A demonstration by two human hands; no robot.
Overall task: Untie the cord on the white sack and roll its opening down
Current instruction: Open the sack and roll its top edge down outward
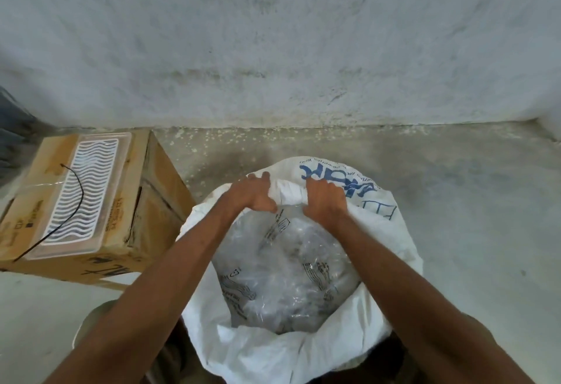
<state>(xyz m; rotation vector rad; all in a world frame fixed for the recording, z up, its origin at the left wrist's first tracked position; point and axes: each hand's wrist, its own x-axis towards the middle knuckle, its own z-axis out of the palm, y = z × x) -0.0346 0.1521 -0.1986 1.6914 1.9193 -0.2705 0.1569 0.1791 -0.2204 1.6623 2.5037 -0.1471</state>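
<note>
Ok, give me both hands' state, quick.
Left hand: gripping the white sack's rolled rim.
Right hand: gripping the same rim.
</note>
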